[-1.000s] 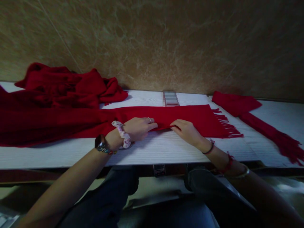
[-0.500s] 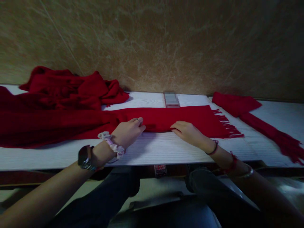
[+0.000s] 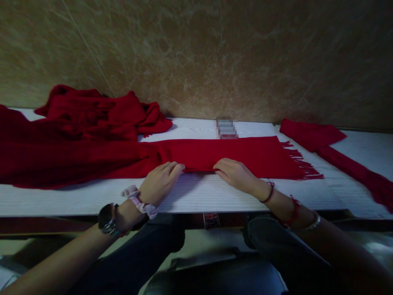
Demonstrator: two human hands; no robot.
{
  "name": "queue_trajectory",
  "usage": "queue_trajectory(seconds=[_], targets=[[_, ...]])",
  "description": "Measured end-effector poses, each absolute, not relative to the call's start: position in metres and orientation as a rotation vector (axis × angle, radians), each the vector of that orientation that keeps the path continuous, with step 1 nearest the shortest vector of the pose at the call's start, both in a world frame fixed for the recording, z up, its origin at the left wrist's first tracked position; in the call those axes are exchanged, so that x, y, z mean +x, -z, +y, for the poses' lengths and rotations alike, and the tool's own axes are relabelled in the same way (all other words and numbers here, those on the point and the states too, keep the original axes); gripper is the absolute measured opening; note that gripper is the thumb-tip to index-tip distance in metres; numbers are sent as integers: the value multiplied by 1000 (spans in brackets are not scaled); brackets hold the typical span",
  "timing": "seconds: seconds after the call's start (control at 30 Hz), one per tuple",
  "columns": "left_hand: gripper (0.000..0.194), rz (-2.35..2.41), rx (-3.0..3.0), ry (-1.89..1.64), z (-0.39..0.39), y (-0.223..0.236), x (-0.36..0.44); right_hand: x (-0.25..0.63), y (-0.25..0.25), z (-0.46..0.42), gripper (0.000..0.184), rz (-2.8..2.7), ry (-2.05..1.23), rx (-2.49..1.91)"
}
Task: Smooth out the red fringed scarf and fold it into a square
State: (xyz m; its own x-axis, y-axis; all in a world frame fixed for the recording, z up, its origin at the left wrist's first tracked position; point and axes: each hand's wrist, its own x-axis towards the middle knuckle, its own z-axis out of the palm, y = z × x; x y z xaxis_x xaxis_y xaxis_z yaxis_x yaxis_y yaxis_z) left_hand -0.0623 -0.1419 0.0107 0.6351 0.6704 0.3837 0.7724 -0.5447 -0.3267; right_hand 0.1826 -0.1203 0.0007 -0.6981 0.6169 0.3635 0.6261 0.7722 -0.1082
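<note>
A long red scarf [image 3: 260, 155] lies across the table, flat and narrow on the right, bunched and wider on the left. Its fringe hangs out at the right end. My left hand [image 3: 162, 180] pinches the scarf's near edge around its middle, thumb and fingers together. A short way to the right, my right hand [image 3: 236, 174] grips the same edge with closed fingertips. Between the two hands the edge is slightly raised off the table. My fingertips are partly hidden by the cloth.
A crumpled heap of red cloth [image 3: 101, 110] lies at the back left. Another folded red scarf [image 3: 313, 135] rests on the right. A small blurred rectangular object [image 3: 226, 128] sits against the marbled wall [image 3: 190, 53]. The white table's front edge [image 3: 190, 211] runs above my legs.
My right hand has shifted slightly left along the scarf's edge, closer to my left hand. My left hand has moved a little down and left. The whole view has drifted slightly.
</note>
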Motion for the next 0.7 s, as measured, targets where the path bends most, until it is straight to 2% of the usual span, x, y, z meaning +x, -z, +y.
queue_trajectory(seconds=[0.23,0.47,0.7], targets=[[23,-1017,-2589,-129,-135,-29,-77,182,3,-120,14,-2571,-75,-995],[21,-1310,-2355,-202,-139,-60,-100,181,3,-121,13,-2559,-65,-1024],[17,-1541,-2681,-353,-138,-51,-113,183,2,-122,14,-2537,-38,-1092]])
